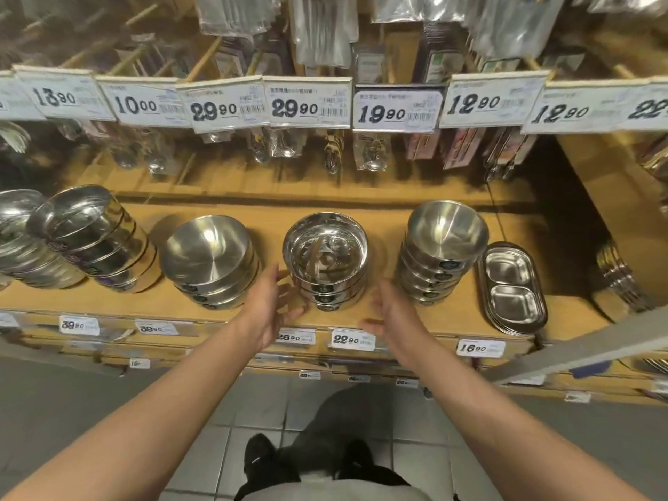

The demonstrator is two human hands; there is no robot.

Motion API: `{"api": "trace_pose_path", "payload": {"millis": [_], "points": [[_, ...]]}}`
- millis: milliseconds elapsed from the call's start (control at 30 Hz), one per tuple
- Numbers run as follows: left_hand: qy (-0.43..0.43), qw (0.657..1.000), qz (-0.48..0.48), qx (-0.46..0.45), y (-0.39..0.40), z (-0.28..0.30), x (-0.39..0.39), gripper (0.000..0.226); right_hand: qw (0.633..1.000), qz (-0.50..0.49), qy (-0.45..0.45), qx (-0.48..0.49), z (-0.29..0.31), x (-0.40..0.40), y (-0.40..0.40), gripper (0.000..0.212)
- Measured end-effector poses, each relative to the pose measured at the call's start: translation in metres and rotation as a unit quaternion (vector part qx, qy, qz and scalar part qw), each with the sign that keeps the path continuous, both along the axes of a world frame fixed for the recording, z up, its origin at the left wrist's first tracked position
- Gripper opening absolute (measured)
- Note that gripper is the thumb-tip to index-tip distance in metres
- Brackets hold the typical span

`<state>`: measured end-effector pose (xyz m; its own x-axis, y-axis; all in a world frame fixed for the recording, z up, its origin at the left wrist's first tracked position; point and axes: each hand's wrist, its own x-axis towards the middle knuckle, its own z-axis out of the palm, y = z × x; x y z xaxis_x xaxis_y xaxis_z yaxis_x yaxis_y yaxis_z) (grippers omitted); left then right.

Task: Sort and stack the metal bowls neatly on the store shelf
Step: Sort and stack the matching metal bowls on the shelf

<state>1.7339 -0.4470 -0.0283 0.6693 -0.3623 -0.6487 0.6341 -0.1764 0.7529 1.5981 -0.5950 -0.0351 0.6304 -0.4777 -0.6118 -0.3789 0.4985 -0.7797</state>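
A short stack of shiny metal bowls (325, 258) stands in the middle of the wooden shelf (365, 226). My left hand (273, 307) hovers just left of this stack with spread, relaxed fingers, its fingertips close to the bowls' side. My right hand (392, 312) is open just right of the stack, a small gap away. Neither hand holds anything. A wider stack of matte bowls (209, 262) stands to the left. A taller stack of smaller bowls (441, 247) stands to the right.
At far left, leaning stacks of round steel containers (90, 236) tilt leftward. Stacked two-compartment steel trays (513, 287) lie at the right. Price tags (311, 103) and packaged utensils hang above. Lower shelf edges and tiled floor lie below.
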Motion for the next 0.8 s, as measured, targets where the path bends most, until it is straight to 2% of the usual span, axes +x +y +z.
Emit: {"api": "trace_pose_path", "payload": {"millis": [67, 167, 233, 300, 500, 600, 633, 800], "points": [[0.04, 0.999, 0.02, 0.025, 0.013, -0.011, -0.022, 0.042, 1.0, -0.006, 0.016, 0.017, -0.016, -0.031, -0.004, 0.034], [0.1, 0.994, -0.031, 0.043, 0.014, -0.022, -0.061, 0.032, 0.999, -0.021, 0.033, 0.01, -0.035, -0.075, -0.024, 0.034], [0.108, 0.989, -0.078, 0.058, 0.0, -0.025, -0.078, 0.019, 0.997, -0.059, 0.053, 0.006, -0.036, -0.092, -0.042, 0.033], [0.085, 0.987, -0.118, 0.061, -0.023, -0.021, -0.085, 0.019, 0.994, -0.096, 0.058, 0.002, -0.033, -0.1, -0.06, 0.033], [0.001, 0.982, -0.186, 0.012, -0.096, 0.002, -0.086, 0.019, 0.984, -0.173, 0.029, -0.002, -0.011, -0.085, -0.099, 0.036], [-0.023, 0.981, -0.191, -0.017, -0.119, 0.006, -0.082, 0.056, 0.987, -0.159, 0.008, -0.019, -0.006, -0.074, -0.109, 0.051], [-0.018, 0.981, -0.188, -0.037, -0.125, 0.005, -0.081, 0.061, 0.989, -0.146, 0.001, -0.029, -0.005, -0.072, -0.111, 0.054], [0.032, 0.971, -0.183, -0.148, -0.142, 0.004, -0.081, 0.037, 0.995, -0.094, -0.027, -0.037, -0.012, -0.066, -0.119, 0.058]]}}
